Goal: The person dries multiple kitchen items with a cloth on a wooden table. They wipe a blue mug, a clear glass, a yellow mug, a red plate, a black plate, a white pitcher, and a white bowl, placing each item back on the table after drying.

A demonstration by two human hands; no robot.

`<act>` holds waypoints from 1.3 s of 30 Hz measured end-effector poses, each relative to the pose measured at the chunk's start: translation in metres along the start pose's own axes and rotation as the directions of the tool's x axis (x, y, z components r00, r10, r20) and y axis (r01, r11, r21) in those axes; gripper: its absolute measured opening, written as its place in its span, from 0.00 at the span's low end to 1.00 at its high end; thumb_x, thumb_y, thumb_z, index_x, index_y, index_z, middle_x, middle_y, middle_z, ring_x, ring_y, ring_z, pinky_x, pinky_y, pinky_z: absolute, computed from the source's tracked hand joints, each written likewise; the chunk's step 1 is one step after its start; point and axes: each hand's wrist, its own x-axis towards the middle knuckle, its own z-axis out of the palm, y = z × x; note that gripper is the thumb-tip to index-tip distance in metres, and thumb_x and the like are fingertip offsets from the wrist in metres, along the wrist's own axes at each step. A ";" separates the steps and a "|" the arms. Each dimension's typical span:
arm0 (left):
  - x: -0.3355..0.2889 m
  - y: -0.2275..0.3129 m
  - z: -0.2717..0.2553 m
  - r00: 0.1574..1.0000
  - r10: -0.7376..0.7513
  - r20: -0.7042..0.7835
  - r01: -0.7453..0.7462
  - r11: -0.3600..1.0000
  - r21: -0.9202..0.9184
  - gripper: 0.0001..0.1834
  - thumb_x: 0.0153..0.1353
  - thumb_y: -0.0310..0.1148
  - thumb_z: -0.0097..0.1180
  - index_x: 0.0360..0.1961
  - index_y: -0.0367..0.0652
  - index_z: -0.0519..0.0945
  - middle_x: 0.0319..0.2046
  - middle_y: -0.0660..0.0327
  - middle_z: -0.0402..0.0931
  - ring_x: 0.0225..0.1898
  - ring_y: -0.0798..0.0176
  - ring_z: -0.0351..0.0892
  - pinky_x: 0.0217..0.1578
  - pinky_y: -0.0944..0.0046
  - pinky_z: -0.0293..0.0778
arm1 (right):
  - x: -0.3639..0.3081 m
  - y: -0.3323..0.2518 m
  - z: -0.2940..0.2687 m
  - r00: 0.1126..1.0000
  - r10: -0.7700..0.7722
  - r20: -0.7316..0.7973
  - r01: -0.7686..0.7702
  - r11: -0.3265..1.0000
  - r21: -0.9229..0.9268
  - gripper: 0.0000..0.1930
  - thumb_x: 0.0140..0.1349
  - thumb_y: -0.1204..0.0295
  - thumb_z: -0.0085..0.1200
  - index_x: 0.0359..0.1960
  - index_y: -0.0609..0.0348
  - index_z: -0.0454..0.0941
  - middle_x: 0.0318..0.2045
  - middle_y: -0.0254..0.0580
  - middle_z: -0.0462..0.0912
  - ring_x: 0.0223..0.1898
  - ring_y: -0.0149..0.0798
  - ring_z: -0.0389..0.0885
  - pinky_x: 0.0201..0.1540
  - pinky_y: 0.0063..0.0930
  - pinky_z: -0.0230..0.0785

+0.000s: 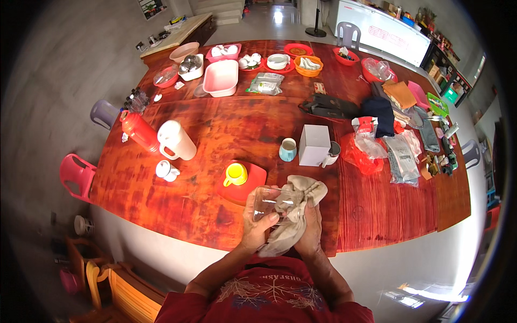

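Note:
My left hand (255, 226) grips a clear drinking glass (267, 202), tilted on its side above the near edge of the red wooden table (215, 129). A beige cloth (298, 207) is bunched in my right hand (311, 229), and part of it is pushed into the mouth of the glass. Just beyond the glass, a yellow cup (236, 174) stands on a red plate (253, 185).
A white jug (175, 140), a red flask (138, 130), a small white cup (166, 170), a teal cup (287, 149) and a white box (314, 144) stand mid-table. Bowls and trays (221, 77) fill the far side; bags and clothes (388, 134) lie right. Plastic chairs (75, 173) stand left.

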 end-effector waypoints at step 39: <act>-0.003 0.017 -0.014 0.993 -0.101 0.056 0.103 0.994 -0.026 0.40 0.46 0.30 0.64 0.60 0.42 0.57 0.48 0.52 0.68 0.48 0.56 0.73 0.37 0.64 0.74 | 0.021 -0.009 0.001 0.957 -0.168 0.234 0.279 0.743 -0.609 0.22 0.57 0.81 0.52 0.55 0.61 0.64 0.44 0.38 0.75 0.46 0.28 0.73 0.48 0.24 0.68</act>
